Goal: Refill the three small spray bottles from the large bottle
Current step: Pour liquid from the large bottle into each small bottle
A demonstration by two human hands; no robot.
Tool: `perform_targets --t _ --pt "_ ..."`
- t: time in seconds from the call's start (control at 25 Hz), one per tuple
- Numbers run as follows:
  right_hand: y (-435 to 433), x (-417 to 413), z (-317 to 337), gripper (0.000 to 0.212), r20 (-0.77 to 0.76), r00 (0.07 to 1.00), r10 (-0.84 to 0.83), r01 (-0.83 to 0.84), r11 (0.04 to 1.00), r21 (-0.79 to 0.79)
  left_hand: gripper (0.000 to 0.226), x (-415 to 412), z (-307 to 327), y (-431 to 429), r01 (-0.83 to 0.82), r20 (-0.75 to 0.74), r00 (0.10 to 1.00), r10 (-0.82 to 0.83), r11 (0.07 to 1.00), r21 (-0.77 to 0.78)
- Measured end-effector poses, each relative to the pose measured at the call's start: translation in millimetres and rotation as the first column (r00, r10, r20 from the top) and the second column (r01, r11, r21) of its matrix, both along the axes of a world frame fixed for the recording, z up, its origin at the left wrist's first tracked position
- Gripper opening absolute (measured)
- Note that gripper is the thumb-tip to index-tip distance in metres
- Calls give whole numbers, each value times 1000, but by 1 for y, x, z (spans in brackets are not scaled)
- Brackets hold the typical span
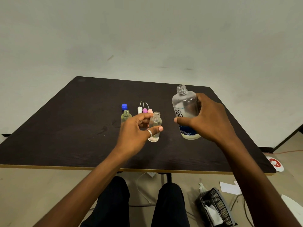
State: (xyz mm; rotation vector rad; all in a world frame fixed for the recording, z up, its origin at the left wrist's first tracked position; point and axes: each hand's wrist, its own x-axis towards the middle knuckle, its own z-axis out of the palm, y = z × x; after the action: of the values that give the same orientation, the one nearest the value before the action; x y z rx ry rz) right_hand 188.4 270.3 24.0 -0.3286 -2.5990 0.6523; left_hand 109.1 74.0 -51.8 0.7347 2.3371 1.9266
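The left hand (137,130) grips a small clear spray bottle (155,124), thumb across its front and fingers curled behind its neck; the bottle is uncapped, upright, and over the middle of the dark table (65,120) (whether its base touches the top, I cannot tell). Just to its right, the right hand (208,118) wraps round the large bottle (184,110), thumb on the label and fingers behind. This bottle is also open, leans slightly, and has only a shallow layer of clear liquid at its base. Behind the left hand stands a second small bottle (126,115), open, with yellowish liquid inside. A blue cap (124,106) lies just beyond it. Next to that, three spray heads lie close together with their tubes pointing away: white (139,110), purple (144,110) and pink (149,110). A black mesh basket (218,208) holding paper sits on the floor at the right.
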Motion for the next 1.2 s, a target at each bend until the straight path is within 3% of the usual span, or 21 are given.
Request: perform_targets --t 0.16,0.48,0.88,1.2 --pt "8 1 3 73 -17 999 -30 29 1000 -10 60 -1 -4 5 11 14 1000 -10 1000 -27" --pt "21 4 10 74 -65 995 -75 72 996 -48 48 -9 -15 42 -36 38 999 34 997 62" --pt "40 10 16 69 -108 985 -132 125 989 -75 49 -29 -39 111 -173 8 985 173 985 9" --pt "57 -13 -31 67 -109 974 -200 166 950 -267 45 -26 -46 128 -224 -27 974 225 974 17"
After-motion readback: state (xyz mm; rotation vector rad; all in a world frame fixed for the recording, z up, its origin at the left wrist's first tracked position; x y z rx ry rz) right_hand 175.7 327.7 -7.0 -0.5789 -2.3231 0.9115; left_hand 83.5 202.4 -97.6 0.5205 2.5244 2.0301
